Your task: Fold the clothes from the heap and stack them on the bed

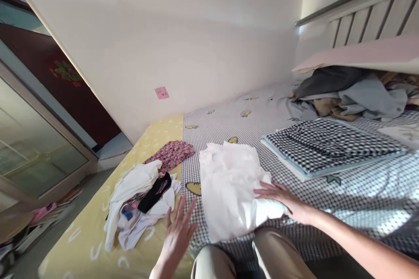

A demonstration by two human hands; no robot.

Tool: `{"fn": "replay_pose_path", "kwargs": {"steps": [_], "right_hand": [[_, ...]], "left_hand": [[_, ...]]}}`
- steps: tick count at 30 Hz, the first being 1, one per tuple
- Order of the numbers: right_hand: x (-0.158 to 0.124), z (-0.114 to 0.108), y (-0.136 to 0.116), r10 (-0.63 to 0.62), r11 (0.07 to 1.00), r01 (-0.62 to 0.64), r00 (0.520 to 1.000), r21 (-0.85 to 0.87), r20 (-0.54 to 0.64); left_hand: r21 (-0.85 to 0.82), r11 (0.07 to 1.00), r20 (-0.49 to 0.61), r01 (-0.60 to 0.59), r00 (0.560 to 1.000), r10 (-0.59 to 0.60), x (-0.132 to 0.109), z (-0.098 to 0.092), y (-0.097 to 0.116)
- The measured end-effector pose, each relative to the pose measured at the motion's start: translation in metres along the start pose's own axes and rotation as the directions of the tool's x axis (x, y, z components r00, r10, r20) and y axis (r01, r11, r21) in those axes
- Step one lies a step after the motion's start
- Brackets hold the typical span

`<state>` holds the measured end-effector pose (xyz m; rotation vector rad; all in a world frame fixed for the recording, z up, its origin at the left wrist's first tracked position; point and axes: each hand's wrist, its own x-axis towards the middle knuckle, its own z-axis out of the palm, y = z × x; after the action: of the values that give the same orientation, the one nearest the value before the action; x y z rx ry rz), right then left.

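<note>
the right hand (278,196) lies flat with fingers spread on the white cloth (229,187). the left hand (178,231) is open just beside it, holding nothing. the cloth lies on the bed (327,196), near a pile of clothes (140,200).

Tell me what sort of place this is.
Probably a bedroom: a checked bedsheet, a slatted headboard, and loose clothes heaped beside the white garment under the right hand.
</note>
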<state>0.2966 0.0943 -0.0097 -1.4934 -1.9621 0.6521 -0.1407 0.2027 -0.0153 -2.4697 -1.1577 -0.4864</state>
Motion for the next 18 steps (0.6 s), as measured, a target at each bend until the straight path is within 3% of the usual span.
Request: {"fn": "replay_pose_path", "kwargs": {"steps": [2,5,12,15,18], "right_hand": [[0.003,0.005,0.004,0.037,0.999,-0.037,0.999,0.003,-0.014],[0.005,0.01,0.009,0.072,0.997,-0.072,0.997,0.022,-0.027],[0.004,0.012,0.012,0.043,0.999,-0.043,0.998,-0.004,-0.052],[0.004,0.014,0.012,0.026,1.0,-0.026,0.997,0.0,-0.075],[0.007,0.018,0.01,0.009,1.0,-0.01,0.991,-0.008,-0.131]], "left_hand": [[0.119,0.992,0.019,-0.048,0.999,0.046,-0.014,0.003,0.002],[0.163,0.969,0.034,-0.183,0.983,0.18,-0.019,0.004,0.013],[0.083,0.954,-0.071,-0.288,0.953,0.294,0.01,0.012,0.043],[-0.024,0.966,-0.041,-0.256,0.966,0.255,0.023,0.02,0.047],[-0.202,0.968,0.117,-0.149,0.978,0.174,0.037,0.024,0.049]]}}
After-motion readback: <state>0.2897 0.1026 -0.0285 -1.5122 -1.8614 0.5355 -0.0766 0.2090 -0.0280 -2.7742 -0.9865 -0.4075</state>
